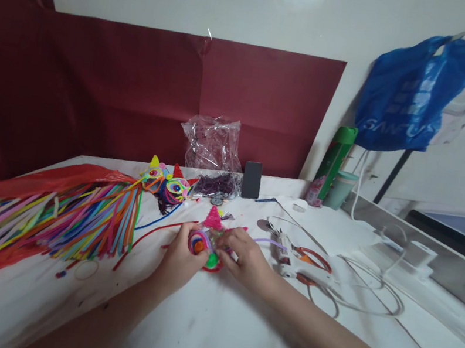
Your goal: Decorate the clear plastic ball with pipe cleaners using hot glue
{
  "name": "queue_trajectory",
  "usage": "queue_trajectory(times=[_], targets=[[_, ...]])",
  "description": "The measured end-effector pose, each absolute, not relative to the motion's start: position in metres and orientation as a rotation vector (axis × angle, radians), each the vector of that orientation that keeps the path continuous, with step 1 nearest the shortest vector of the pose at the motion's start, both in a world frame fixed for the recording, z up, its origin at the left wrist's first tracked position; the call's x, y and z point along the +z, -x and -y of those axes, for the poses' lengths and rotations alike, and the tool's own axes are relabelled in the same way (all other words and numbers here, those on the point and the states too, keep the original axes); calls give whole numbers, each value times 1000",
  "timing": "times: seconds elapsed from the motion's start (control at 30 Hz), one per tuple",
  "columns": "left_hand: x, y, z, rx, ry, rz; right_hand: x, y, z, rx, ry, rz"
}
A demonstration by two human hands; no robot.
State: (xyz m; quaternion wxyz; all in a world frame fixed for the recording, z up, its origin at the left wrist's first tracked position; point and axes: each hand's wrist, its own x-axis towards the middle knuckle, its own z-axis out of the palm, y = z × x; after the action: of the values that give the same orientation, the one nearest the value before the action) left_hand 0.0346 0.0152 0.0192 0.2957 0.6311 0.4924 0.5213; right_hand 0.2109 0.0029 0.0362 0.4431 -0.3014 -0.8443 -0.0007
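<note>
Hands both clamped on a small multicoloured pipe-cleaner craft piece (206, 241) mid-table: left hand (179, 261) grips its left side, right hand (245, 257) pinches the right. White glue gun (289, 259) sits just beside.

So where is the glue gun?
In the head view the glue gun lies on the white table, just right of the right hand, which pinches the little colourful craft.
</note>
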Motion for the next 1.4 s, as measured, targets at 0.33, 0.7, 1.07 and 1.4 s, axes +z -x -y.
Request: queue_trajectory(times=[0.33,0.7,1.07,1.4], targets=[[21,-28,-13,1280,-1681,-1197,34,-209,-3,-21,785,2118],[26,-20,-19,1440,-1631,-1176,34,-210,-4,-41,771,2121],[16,-14,-30,1427,-1517,-1166,34,-212,-5,-19,802,2133],[22,-33,-19,1417,-1447,-1169,34,-210,-4,-22,787,2112]])
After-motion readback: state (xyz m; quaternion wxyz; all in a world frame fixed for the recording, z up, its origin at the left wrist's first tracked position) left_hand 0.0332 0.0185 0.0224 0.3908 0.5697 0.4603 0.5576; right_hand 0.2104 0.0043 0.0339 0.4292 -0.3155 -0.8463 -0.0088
